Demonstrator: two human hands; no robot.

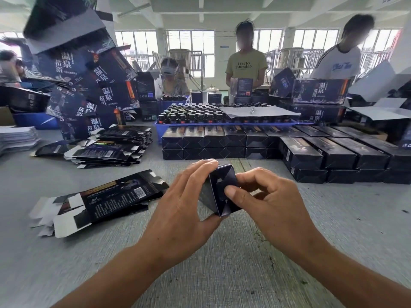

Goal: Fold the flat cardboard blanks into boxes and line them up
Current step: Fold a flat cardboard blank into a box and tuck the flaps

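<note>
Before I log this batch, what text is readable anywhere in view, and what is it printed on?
"温泉苗浴": big dark cartons piled at left and the carton at right.
"Hello Tuesday.": yellow T-shirt of the person standing opposite.
White T-shirt logo: blurred, unreadable.
Flat blanks: barcode and fine print, too small to read.
Box in the hands: no text visible.

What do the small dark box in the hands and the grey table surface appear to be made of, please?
Small dark box: apparently thin printed card with a slight sheen; creased flaps show pale edges. Grey table surface: probably a woven fabric or felt covering; matte, with fine ribbed texture.
</note>
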